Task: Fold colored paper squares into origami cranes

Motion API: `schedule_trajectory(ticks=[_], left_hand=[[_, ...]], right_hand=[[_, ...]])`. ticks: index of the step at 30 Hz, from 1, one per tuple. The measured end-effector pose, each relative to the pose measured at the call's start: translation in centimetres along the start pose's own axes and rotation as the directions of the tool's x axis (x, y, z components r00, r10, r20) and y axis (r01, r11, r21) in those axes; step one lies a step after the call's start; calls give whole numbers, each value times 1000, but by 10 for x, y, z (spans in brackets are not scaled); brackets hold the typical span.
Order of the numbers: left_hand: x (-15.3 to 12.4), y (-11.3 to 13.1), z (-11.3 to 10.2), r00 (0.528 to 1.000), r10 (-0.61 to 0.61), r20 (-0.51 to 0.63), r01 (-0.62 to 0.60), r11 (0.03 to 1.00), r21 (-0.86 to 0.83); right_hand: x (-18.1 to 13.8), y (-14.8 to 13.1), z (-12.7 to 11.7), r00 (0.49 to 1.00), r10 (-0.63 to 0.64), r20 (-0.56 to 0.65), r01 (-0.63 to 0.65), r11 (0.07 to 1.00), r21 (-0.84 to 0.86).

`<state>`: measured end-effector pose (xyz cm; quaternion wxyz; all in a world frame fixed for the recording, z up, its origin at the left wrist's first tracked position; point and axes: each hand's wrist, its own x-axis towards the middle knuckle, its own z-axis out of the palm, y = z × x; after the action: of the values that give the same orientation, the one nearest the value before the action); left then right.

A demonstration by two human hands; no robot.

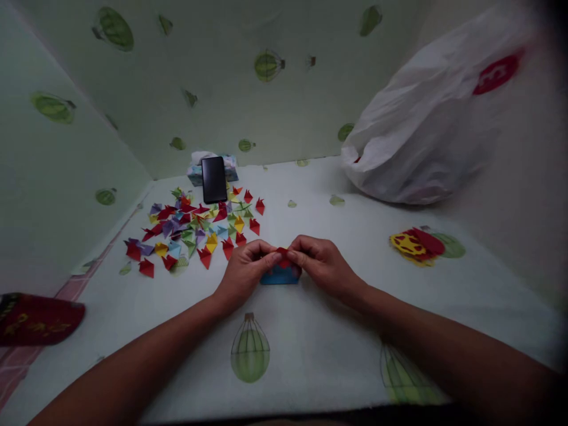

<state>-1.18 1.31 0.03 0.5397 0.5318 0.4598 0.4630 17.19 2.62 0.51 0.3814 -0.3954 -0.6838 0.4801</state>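
Observation:
My left hand (247, 264) and my right hand (323, 262) meet at the middle of the table, fingers pinched together on a small red piece of folded paper (283, 256). Under the hands lies a blue stack of paper (279, 276). To the left of my left hand spreads a pile of several folded paper pieces (195, 228) in red, yellow, purple, green and blue.
A black phone (214, 178) leans on a tissue box (231, 167) at the back. A large white plastic bag (426, 130) sits at the back right. A red and yellow item (416, 244) lies on the right; a dark red object (35, 318) on the left edge. Balloon-print cloth (310, 331) covers the table.

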Motion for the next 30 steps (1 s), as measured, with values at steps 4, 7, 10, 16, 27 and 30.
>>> schedule_trajectory(ticks=[4,7,10,16,27,30], left_hand=[[2,-3,-1,1000,-13,18,14,999,-35],[2,-4,1,999,-37,19,39,994,-102],[2,-4,2,999,-31,11,32,993,-117],[2,-5,1,999,-12,30,15,993,-117],[2,-5,2,1000,12,13,-12,999,-35],[1,-3,3,999,-21,38,24,998,-57]], right_hand=[[3,5,0,996,86,19,-88,986,143],[5,8,0,995,97,9,-97,964,246],[5,9,1,995,97,15,-96,938,333],[6,8,2,995,98,34,-103,922,373],[5,6,3,997,68,31,-74,948,309],[4,5,4,997,69,23,-73,954,290]])
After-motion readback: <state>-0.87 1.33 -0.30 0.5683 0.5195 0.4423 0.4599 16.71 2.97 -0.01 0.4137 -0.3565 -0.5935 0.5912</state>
